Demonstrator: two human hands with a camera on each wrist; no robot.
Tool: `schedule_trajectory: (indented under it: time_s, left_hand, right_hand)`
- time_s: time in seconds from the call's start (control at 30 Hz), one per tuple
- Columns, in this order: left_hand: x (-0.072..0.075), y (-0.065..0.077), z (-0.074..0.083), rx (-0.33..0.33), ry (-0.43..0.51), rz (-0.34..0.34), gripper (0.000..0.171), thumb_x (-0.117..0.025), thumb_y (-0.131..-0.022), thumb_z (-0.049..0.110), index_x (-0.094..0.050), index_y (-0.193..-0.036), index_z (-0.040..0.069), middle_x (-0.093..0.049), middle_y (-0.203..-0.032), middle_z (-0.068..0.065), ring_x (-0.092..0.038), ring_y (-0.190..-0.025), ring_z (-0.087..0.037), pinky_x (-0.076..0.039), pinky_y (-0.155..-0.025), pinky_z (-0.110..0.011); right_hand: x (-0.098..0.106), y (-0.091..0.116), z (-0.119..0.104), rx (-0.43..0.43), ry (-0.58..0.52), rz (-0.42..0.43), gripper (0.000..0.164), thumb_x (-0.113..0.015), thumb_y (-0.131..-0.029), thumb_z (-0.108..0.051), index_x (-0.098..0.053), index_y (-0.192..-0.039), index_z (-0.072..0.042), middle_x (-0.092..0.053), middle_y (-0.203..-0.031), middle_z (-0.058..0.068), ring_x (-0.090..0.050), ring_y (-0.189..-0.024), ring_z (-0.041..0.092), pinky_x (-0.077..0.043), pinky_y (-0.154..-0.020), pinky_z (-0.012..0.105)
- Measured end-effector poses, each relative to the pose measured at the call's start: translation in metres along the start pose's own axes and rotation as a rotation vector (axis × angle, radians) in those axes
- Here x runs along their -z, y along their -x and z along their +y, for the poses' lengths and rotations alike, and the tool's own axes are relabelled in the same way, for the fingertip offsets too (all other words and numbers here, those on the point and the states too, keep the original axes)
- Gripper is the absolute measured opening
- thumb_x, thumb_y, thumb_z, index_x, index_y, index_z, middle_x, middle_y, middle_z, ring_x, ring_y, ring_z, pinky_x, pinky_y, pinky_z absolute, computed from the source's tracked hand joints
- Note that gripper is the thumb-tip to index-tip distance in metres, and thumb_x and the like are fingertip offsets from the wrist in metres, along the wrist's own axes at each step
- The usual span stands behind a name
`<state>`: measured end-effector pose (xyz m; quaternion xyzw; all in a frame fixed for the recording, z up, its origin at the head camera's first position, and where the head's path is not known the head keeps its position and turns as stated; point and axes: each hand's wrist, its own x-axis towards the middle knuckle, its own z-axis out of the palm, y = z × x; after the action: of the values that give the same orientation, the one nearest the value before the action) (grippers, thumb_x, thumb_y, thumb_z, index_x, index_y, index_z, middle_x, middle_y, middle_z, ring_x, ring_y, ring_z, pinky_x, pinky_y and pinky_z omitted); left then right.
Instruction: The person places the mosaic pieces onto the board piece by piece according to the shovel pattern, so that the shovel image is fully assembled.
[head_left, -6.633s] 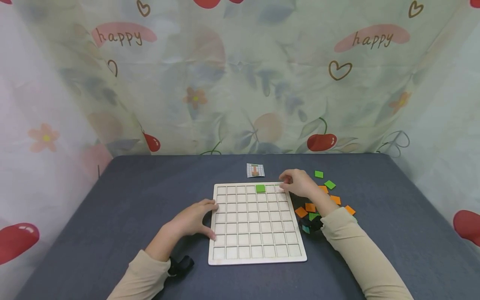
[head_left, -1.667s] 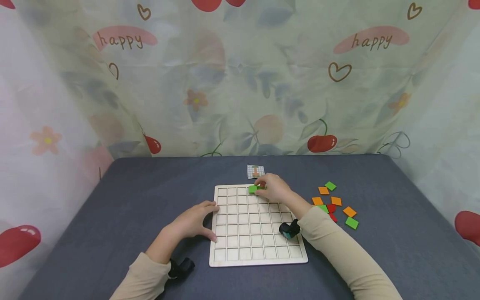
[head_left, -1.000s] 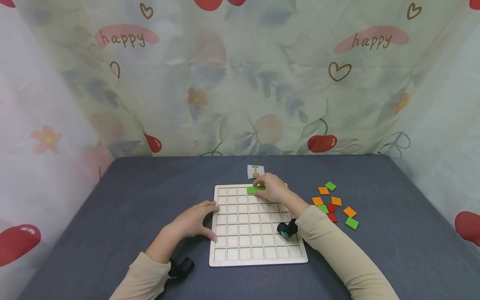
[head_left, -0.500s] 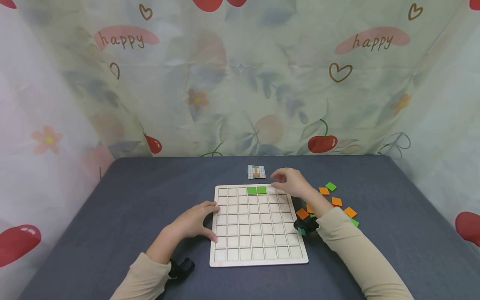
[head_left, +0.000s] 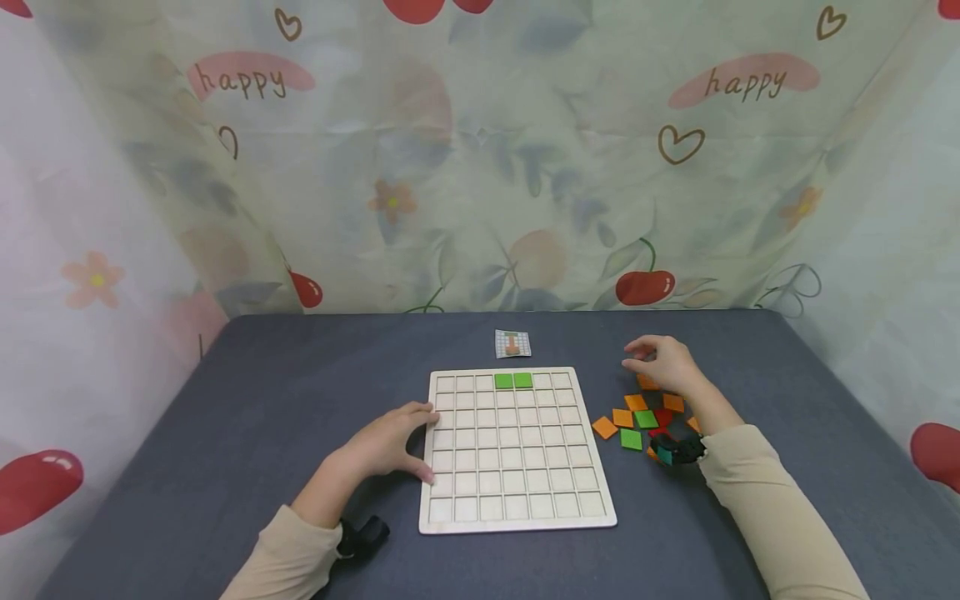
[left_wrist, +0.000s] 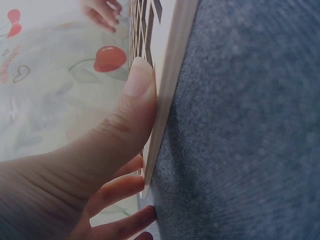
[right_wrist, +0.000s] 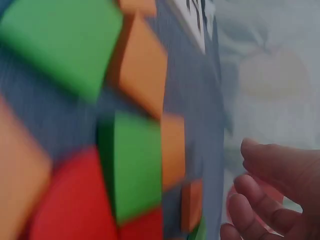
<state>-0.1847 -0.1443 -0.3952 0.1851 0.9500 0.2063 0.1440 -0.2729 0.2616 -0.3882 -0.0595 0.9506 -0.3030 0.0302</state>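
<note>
1. The left hand (head_left: 382,442) rests against the left edge of the wooden grid board (head_left: 517,508), thumb along the rim and fingers (left_wrist: 122,187) relaxed on the grey table (head_left: 262,400); it steadies the board and grips nothing.
2. On the board, two green tiles (head_left: 513,381) sit side by side in the top row, near its middle. Every other cell shows bare wood, so the filling looks barely begun, with nearly the whole grid left.
3. Just beyond the board's far edge lies a small pattern card (head_left: 512,342); its drawing is too small to read.
4. To the right of the board lies the loose pile of tiles (head_left: 637,417): orange, green and red squares, some overlapping, all off the board.
5. The right hand (head_left: 663,364) hovers over the far end of that pile, well clear of the board. Its fingers (right_wrist: 270,197) are loosely curved and hold no tile that I can see.
</note>
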Motion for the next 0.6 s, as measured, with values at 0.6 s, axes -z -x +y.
schedule_trajectory:
  time_s: [0.6]
  left_hand:
    - [-0.003,0.001,-0.001,0.005,-0.005,0.008,0.087,-0.085,-0.061,0.035,-0.050,-0.134,0.006,-0.042,-0.144,-0.014,-0.041,-0.132,-0.031,-0.038,-0.106,-0.045]
  right_hand:
    - [0.017,0.015,0.040,-0.110,0.042,-0.036,0.039,-0.063,-0.087,-0.018,-0.059,-0.116,0.007,-0.058,-0.111,0.030,-0.054,-0.098,0.039,-0.049,-0.078,0.044]
